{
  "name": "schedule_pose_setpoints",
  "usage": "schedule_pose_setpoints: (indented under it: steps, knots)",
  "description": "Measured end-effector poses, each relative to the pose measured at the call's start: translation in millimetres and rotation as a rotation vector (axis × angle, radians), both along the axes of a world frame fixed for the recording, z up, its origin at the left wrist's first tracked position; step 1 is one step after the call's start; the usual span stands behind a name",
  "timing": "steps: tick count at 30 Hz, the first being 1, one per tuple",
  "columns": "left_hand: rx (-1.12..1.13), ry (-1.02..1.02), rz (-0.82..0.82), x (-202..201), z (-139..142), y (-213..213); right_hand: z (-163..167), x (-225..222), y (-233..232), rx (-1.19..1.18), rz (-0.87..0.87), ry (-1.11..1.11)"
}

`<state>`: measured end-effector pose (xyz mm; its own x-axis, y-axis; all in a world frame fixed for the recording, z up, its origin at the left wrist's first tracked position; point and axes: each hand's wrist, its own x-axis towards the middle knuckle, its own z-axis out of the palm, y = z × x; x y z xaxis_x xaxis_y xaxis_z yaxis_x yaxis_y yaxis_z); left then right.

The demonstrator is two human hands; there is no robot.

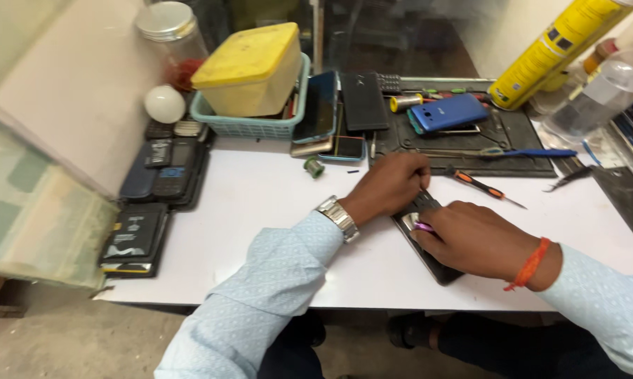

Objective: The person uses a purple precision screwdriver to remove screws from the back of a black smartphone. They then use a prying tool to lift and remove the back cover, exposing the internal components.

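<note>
Head view shows both my hands on a dark phone lying flat on the white counter, near its front edge. My left hand curls over the phone's far end, its grip pinched on something small that I cannot make out. My right hand presses on the phone's middle, fingers closed around a small purple-tipped tool. The phone looks partly worked open at its far end, though my hands hide how far; the rest of its body lies intact, so most of the job seems left.

An orange-handled screwdriver lies just beyond. At the counter's back right leans a yellow spray can with a blue label panel. A yellow tub sits in a teal basket. Flat black batteries with pale labels lie at the left edge.
</note>
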<state>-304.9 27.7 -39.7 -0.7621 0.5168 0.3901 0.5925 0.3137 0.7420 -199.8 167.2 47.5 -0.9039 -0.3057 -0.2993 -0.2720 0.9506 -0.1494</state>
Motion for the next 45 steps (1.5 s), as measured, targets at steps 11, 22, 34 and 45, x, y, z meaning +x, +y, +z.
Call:
schedule_pose_setpoints:
  steps: [11,22,34,45]
  knots:
    - [-0.072,0.289,0.081,30.1,3.6,0.8,-16.4,-12.3,20.5,-0.282,0.098,-0.049]
    - [-0.102,0.342,0.031,34.4,6.1,0.6,-19.5,-16.4,33.1,-0.383,0.08,-0.169]
    - [-0.101,0.327,0.03,35.2,6.7,-0.9,-20.3,-16.2,32.8,-0.396,0.041,-0.206]
    - [-0.05,0.152,-0.005,26.7,12.1,-3.2,-3.3,-30.6,51.3,-0.463,0.008,-0.084]
